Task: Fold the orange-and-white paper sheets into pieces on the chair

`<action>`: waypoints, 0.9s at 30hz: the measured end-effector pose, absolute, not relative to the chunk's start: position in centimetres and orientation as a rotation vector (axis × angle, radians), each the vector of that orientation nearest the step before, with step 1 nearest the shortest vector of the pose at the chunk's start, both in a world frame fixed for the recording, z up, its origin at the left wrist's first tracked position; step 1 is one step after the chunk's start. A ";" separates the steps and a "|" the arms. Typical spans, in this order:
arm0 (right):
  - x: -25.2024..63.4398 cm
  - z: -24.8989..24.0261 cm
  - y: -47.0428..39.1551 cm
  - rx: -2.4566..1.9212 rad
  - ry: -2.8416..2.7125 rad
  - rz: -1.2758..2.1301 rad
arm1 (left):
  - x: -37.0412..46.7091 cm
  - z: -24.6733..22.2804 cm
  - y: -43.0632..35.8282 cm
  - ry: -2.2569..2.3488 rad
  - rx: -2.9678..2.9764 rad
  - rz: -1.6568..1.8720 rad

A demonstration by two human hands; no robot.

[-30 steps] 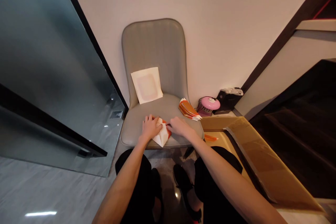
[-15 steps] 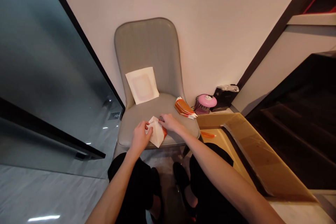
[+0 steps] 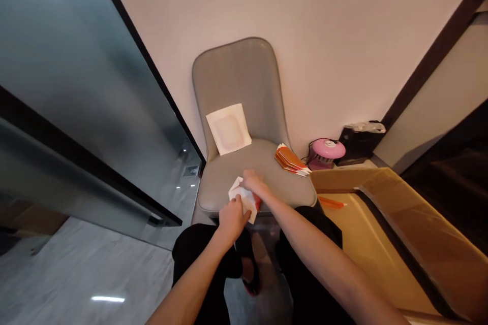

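A partly folded sheet of paper, white with a red-orange patch at its right side, lies at the front of the grey chair seat. My left hand is closed on its near left part, thumb and fingers on the paper. Over the far edge, my right hand has its fingers curled onto the paper; its fingertips are partly hidden. A stack of folded orange-and-white paper pieces rests on the right of the seat. Square pale sheets lean against the backrest.
A cardboard box stands right of the chair, with an orange item inside. Behind it are a pink round-topped device and a black box. A frosted glass door is at the left.
The view has turned, so the chair appears further right. My left hand has moved to the paper's nearer part, and my right fingers have curled over its far edge.
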State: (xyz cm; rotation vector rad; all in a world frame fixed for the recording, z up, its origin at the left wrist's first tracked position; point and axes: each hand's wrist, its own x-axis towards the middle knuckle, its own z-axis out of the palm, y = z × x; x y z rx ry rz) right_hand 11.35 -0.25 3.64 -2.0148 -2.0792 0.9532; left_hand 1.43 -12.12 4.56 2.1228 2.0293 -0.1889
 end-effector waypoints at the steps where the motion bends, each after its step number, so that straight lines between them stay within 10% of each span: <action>1: 11.4 3.6 -0.3 -2.004 -2.068 0.961 | 1.3 4.5 -12.2 2.032 2.123 -0.176; 12: 16.1 3.7 1.5 -1.947 -1.871 0.722 | -2.7 4.8 -8.2 1.873 2.156 0.588; 27: 19.5 1.1 -3.3 -1.440 -2.391 0.699 | -3.5 2.3 -7.2 1.785 2.159 0.317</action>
